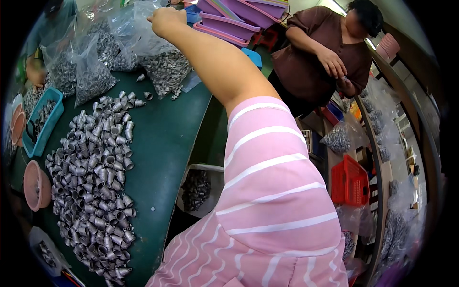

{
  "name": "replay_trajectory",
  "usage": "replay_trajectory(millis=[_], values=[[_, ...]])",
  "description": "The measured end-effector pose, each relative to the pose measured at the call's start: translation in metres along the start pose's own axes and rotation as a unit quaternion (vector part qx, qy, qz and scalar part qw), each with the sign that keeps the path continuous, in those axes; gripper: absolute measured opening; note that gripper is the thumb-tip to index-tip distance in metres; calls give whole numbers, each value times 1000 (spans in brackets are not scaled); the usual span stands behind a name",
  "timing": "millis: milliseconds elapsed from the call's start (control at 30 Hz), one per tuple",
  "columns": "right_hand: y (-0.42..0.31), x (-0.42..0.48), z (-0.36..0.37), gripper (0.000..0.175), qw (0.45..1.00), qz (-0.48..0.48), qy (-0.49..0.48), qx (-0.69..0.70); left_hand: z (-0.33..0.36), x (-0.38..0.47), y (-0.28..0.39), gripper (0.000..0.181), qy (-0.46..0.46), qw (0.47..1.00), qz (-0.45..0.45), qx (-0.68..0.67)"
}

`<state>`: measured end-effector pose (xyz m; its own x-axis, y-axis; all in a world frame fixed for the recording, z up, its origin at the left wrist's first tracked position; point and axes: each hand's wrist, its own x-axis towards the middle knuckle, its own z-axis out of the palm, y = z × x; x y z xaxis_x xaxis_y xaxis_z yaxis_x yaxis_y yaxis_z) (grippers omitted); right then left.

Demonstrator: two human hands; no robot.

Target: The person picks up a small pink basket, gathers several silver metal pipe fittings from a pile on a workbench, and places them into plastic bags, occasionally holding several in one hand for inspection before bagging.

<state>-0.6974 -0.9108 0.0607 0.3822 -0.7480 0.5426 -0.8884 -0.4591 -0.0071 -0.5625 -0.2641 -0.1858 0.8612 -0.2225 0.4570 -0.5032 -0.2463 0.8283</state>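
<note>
My right hand (168, 20) reaches out at the top of the view, its fingers closed at the upper film of a clear plastic bag (165, 68). Small grey metal fittings fill the lower part of that bag, which rests on the green tabletop (161, 143). My left hand is out of view. A long heap of grey metal cup-shaped fittings (95, 172), many with a small loop at one end, covers the left part of the table. Two loose cup-shaped fittings, one of them a single fitting (148, 95), lie near the bag.
More filled plastic bags (94, 84) stand beside mine. A turquoise basket (43, 122) and a pink bowl (37, 186) flank the heap. An open sack (204, 190) of parts sits below the table edge. One co-worker (322, 61) stands opposite; another person's hand (35, 73) is far left.
</note>
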Motion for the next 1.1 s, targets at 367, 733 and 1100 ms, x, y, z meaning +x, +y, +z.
replay_trajectory(millis=[367,733,1100], values=[[-3,-8,-6,30,995,-16,-87,-49,-3,0,-7,17,-7,1000,-3,-11],[-24,-16,-22,24,999,6,7,-44,-9,1,-12,19,-5,1000,-7,-15],[-150,-115,-13,25,869,-473,97,111,-17,3,-15,20,10,1000,-8,-17]])
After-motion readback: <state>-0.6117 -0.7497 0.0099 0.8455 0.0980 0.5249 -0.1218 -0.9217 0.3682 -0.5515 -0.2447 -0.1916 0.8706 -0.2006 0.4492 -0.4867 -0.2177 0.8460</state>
